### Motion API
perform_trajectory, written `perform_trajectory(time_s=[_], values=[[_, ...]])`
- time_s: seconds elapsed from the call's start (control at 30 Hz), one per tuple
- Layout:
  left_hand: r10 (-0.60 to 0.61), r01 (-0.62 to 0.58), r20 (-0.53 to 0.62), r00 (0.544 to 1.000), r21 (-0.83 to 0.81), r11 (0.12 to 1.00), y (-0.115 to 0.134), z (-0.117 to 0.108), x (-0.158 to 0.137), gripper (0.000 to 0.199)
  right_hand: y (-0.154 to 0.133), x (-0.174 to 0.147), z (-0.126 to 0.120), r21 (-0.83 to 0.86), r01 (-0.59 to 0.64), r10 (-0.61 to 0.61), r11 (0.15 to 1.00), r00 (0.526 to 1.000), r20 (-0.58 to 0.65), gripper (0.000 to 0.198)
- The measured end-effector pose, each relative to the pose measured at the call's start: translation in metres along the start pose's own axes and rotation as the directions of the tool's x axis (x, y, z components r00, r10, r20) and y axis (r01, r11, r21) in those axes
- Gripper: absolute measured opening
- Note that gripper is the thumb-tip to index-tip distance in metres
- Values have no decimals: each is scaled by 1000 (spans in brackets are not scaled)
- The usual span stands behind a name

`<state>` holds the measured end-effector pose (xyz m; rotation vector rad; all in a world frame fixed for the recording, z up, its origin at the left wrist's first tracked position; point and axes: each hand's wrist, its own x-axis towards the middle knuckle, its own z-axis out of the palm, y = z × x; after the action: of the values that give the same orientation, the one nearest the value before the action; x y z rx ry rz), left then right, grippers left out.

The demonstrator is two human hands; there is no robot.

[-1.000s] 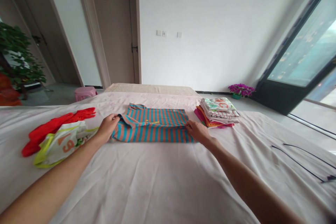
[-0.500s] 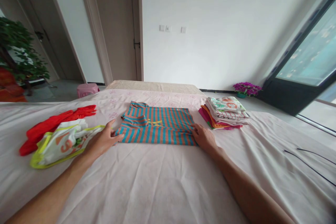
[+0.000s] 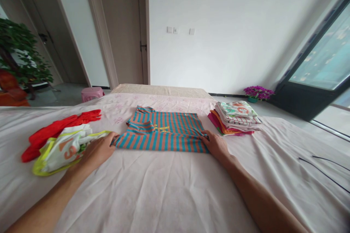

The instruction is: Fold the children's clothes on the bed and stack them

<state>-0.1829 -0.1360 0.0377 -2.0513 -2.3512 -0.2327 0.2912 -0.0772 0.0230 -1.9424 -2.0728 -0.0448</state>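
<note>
Head view: hands (image 3: 104, 148) (image 3: 218, 146) grip striped garment (image 3: 171, 142) edges; sheet (image 3: 155, 189) spreads nearer.

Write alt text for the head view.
A person's left hand and right hand hold opposite ends of a partly folded striped garment on a pale sheet. A red garment and a white garment lie to the left, a folded clothing stack to the right.

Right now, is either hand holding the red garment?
No, the left hand and right hand grip the striped garment; the red garment lies untouched.
</note>
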Motion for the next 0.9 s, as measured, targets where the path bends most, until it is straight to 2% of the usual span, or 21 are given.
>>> perform_trajectory(time_s=[0.1,0.17,0.23,0.3,0.37,0.43,0.63,0.9], values=[[102,-96,-36,994,146,985,0,-1,-2,39,0,1,-1,-27,-18,18,999,1000,17,39],[160,-135,-159,974,158,978,4,-4,-5,39,-1,1,-1,-46,-37,38,998,999,21,39],[236,-210,-295,926,117,971,12,-6,-8,37,-1,1,0,-49,-44,45,998,999,11,39],[346,-356,-371,862,43,934,22,-6,-12,33,0,1,1,-41,-37,37,998,999,-7,38],[466,-514,-370,803,-35,857,32,0,-15,33,1,1,2,-37,-31,31,999,999,-21,38],[526,-584,-346,777,-85,807,41,10,-17,34,3,2,2,-41,-38,37,998,999,-20,37],[470,-492,-241,849,-35,870,46,41,-16,44,7,1,1,-51,-50,48,997,998,-36,36],[464,-483,-263,846,-9,875,44,43,-16,44,2,-3,1,-169,4,-25,986,992,-124,33]])
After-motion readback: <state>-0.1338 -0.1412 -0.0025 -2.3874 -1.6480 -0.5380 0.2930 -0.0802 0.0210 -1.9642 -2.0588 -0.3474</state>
